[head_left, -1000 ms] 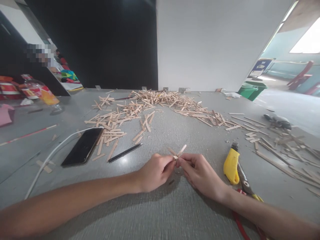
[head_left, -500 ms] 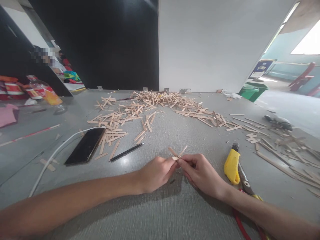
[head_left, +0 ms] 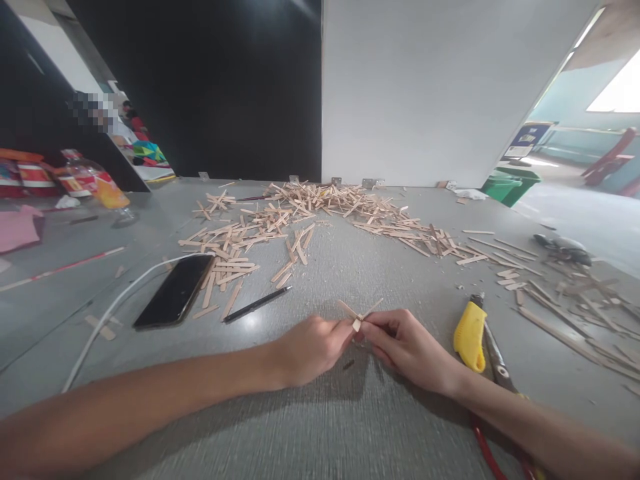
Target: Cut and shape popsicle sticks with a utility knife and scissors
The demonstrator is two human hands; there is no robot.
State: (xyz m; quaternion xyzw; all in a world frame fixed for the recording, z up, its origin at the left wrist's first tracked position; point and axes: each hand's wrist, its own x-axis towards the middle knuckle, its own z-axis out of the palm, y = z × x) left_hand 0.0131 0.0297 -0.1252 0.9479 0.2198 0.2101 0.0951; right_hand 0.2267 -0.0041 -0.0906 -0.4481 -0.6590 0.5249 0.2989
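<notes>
Crossed thin wooden sticks (head_left: 359, 317) form a small X-shaped piece just above the grey table, with a short pale end facing me. My left hand (head_left: 320, 347) pinches this piece from the left, its fingers closed. From the right, my right hand (head_left: 397, 343) grips the same piece between thumb and fingers. The fingertips almost meet and hide part of the joint. Below them on the tabletop lies a small dark bit (head_left: 349, 365). A black pen-like stick (head_left: 257, 305) rests beyond my left hand.
Wooden sticks (head_left: 325, 197) are heaped along the table's back. A phone (head_left: 175, 290) with a white cable lies left. A yellow utility knife (head_left: 470, 333) and red-handled pliers (head_left: 495, 360) lie right. More long strips (head_left: 560, 327) spread at far right; a bottle (head_left: 107, 190) stands back left.
The crossed sticks have tilted in my fingers, and their arms now sit lower and flatter. Both hands keep their grip. The whole view has shifted slightly.
</notes>
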